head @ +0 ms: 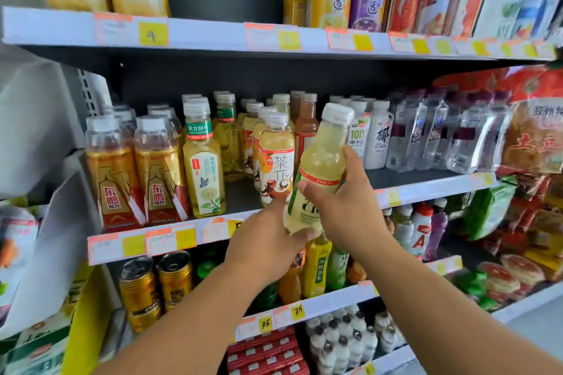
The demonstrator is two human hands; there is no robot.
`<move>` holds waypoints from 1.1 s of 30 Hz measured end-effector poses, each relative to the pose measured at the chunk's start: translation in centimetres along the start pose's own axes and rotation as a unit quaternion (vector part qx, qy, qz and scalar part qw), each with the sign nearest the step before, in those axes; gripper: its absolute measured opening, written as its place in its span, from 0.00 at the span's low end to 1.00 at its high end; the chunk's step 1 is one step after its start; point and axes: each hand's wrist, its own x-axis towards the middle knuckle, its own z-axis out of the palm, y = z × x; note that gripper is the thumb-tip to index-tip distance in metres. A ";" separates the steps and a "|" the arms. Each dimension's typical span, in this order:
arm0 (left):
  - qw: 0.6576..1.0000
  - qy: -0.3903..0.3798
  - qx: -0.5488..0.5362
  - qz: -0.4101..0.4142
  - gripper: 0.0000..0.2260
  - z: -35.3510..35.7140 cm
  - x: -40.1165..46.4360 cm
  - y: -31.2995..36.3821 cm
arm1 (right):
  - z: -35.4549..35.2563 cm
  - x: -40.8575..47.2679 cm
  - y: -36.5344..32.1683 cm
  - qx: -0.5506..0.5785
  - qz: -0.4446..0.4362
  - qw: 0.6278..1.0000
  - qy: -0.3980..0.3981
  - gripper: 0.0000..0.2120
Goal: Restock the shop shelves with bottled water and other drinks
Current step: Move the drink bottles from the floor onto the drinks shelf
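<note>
A pale yellow drink bottle [321,161] with a white cap tilts to the right in front of the middle shelf [432,189]. My right hand [344,201] grips it around the label, thumb in front. My left hand [271,237] holds it from below at its base. Just behind it stands a row of matching tea bottles [275,161] with orange labels. A bare stretch of shelf lies to the right of that row, under the held bottle.
Golden energy drink bottles [134,173] and green tea bottles [202,167] fill the shelf's left side; white coconut drinks [377,137] and clear water bottles [426,134] stand to the right. Cans [155,283] sit below. Snack bags [533,161] hang at far right.
</note>
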 end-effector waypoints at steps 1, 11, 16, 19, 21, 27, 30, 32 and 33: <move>0.998 0.001 0.056 -0.006 0.27 -0.1 0.5 -0.2 | -0.3 0.8 -0.1 -0.007 -0.005 1.000 0.010 0.30; 0.926 -0.071 0.371 0.016 0.29 -0.4 1.1 -1.7 | -0.1 8.8 2.8 -0.021 0.009 1.000 0.017 0.32; 0.914 -0.069 0.399 0.030 0.28 -0.8 1.9 -1.9 | 2.5 11.2 5.0 -0.043 0.025 0.998 -0.043 0.32; 0.903 -0.072 0.422 0.035 0.29 -0.4 2.1 -2.0 | 3.9 12.4 5.6 -0.073 0.018 0.995 -0.063 0.36; 0.900 -0.072 0.428 0.036 0.29 -0.2 2.3 -1.9 | 4.5 13.3 5.6 -0.092 0.014 0.993 -0.078 0.37; 0.904 -0.059 0.422 0.041 0.33 -0.1 2.8 -2.7 | 5.5 15.2 6.0 -0.104 0.026 0.989 -0.106 0.39; 0.901 -0.059 0.427 0.046 0.32 0.0 2.7 -2.7 | 5.6 15.4 5.9 -0.100 0.023 0.989 -0.110 0.40; 0.897 -0.063 0.434 0.048 0.31 0.2 2.6 -2.5 | 5.6 15.2 5.8 -0.098 0.029 0.988 -0.119 0.40; 0.896 -0.066 0.437 0.045 0.31 0.3 2.6 -2.4 | 5.5 15.0 5.8 -0.090 0.031 0.988 -0.122 0.39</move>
